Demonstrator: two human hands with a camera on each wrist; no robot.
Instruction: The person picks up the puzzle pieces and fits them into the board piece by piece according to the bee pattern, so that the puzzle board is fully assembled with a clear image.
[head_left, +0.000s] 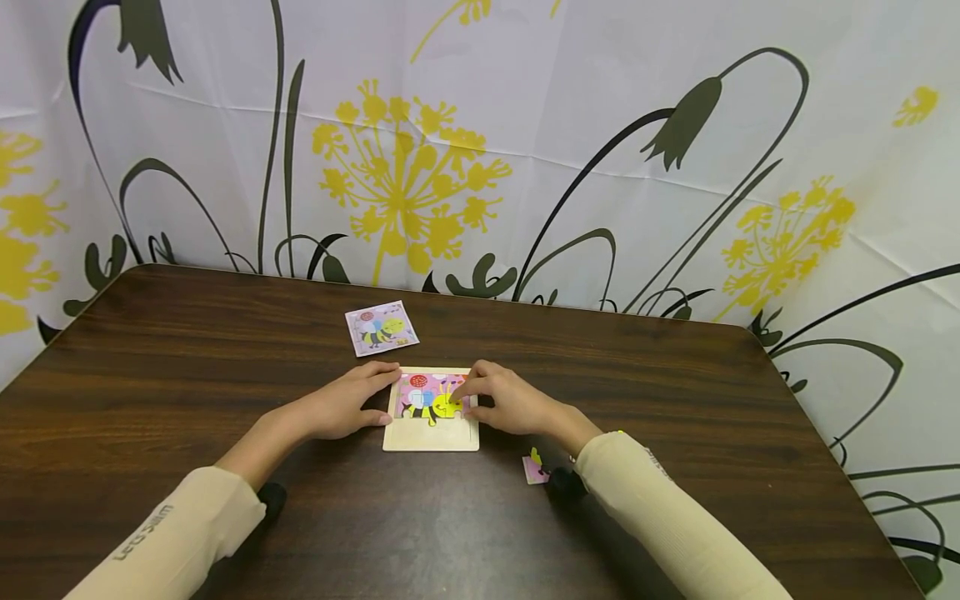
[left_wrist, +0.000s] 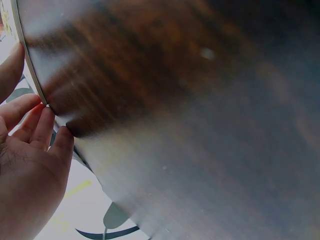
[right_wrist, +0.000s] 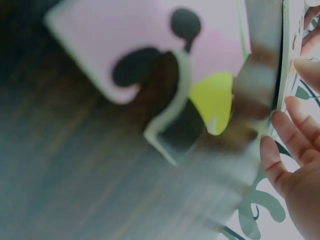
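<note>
Puzzle on tbl, card behind, pc front R

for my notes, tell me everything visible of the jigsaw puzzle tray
The jigsaw puzzle tray is pale, rectangular, rimmed and wood-looking. Puzzle pieces fill its upper part, showing a yellow and black bee on pink; the lower strip is bare. It lies flat on the table, the left hand touching its left edge, the right hand at its right.

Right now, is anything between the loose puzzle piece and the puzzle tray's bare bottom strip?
Nothing visible blocks it. Between the puzzle piece and bare strip lie only tabletop and the puzzle tray's rim; the right hand is beyond that path.
</note>
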